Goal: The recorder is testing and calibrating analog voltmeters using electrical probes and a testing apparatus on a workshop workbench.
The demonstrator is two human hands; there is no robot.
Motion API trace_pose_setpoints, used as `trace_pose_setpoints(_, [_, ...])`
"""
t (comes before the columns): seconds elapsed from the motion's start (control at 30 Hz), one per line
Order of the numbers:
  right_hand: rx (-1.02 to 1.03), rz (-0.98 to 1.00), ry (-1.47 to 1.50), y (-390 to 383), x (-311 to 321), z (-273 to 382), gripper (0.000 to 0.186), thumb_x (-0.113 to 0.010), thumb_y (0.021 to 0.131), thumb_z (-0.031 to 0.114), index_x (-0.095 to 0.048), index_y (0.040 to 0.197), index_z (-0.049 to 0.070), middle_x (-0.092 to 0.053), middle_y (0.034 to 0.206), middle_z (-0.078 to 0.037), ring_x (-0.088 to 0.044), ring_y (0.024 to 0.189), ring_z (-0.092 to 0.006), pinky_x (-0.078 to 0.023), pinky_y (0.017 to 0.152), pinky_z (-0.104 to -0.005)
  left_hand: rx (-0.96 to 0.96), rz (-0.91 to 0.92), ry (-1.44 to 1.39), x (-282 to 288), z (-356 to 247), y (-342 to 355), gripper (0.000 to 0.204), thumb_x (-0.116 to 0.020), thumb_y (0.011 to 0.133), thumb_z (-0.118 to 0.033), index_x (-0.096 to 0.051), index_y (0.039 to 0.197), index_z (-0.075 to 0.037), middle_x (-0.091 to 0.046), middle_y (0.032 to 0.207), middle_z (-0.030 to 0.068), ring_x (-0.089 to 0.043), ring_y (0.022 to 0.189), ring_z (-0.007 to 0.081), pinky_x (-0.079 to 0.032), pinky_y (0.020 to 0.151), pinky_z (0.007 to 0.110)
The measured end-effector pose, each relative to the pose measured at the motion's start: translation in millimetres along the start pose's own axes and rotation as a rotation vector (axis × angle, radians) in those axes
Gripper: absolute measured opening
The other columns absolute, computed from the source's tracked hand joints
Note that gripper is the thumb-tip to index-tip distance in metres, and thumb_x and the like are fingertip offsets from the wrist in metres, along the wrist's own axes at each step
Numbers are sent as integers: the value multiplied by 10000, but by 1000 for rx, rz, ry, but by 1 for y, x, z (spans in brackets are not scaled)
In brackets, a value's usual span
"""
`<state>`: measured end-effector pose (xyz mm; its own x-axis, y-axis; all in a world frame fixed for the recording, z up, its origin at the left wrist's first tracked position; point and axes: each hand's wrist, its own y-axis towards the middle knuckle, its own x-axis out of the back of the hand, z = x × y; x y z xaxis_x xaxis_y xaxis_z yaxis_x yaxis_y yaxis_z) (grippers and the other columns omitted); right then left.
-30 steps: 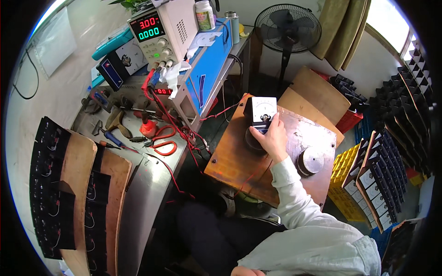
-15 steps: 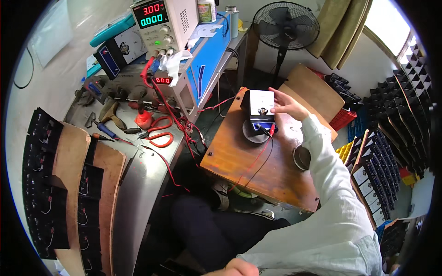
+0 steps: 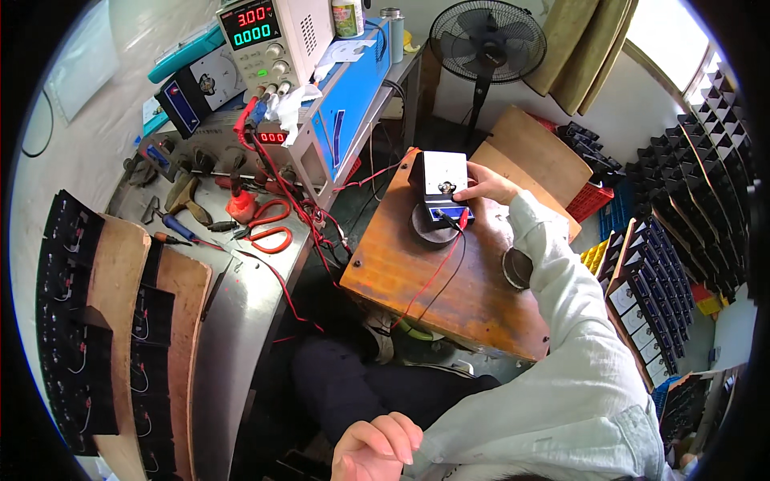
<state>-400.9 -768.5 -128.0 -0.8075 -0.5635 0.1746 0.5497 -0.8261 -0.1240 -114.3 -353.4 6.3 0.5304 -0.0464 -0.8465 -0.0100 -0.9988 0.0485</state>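
My right hand (image 3: 485, 186) grips the right side of a black meter (image 3: 443, 178) with a white dial, thumb at its front. The meter sits on a dark round base (image 3: 429, 236) on a worn wooden box (image 3: 393, 276). A red lead (image 3: 463, 221) and a black lead plug into the meter's blue lower panel. To the right stands a round metal piece (image 3: 517, 268), partly behind my sleeve. My left hand (image 3: 377, 442) is raised low in front of my body, empty, with loosely curled fingers apart from the palm.
Left, a steel bench (image 3: 220, 353) holds tools, red leads, a bench power supply (image 3: 309, 36) and black panels on boards (image 3: 76, 321). Behind are a standing fan (image 3: 488, 44) and a cardboard sheet (image 3: 529, 152). Stacks of black meters (image 3: 650, 305) and crates (image 3: 593, 256) stand right.
My right hand moved from the meter's front to its right side, uncovering the plugged leads. My left hand came up from the lower edge into fuller view. The view shifted slightly.
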Motion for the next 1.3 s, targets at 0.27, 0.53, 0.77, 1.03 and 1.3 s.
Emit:
trace_pose_setpoints(0.27, [-61,-265,-106,-28,-29,10,916,-914,735,231,-394,1445,-23,-563,1380,-151,-518,1298,-235,-396,1116,-384,7,-127,-69,12,3,-2,339,-538,990,-364,-532,1033,-29,-495,871,109,-415,854,232,-343,762,367])
trace_pose_setpoints(0.53, [-21,-276,-25,-30,-15,-7,855,-867,780,193,-393,1458,-22,-534,1414,-129,-463,1357,-239,-308,1178,-391,-130,804,-294,33,16,10,739,-735,851,-505,-551,1255,86,-611,1157,289,-621,997,418,-466,935,507])
trace_pose_setpoints(0.77, [327,-657,-287,-86,-52,-1,781,-859,773,97,-407,1397,-35,-578,1300,-186,-584,1196,-264,-515,965,-377,-349,916,251,34,-17,-74,789,-721,901,-429,-438,1372,138,-362,1466,350,-465,1269,507,-438,1003,513])
trace_pose_setpoints(1.03, [402,-199,-305,-78,-198,99,948,-949,621,89,-411,1396,-15,-584,1264,-147,-599,1149,-234,-486,1002,-374,-220,118,797,85,-82,-90,348,-718,835,-41,-651,1169,30,-630,1232,150,-628,1088,264,-485,964,380])
trace_pose_setpoints(1.3, [641,594,-388,13,-380,170,980,-909,646,207,-404,1450,-34,-540,1355,-245,-574,1217,-394,-454,1060,-400,-556,-534,1550,135,-130,-29,1191,-827,772,-90,17,1612,-82,-149,1652,212,-171,1535,318,-204,1223,435])
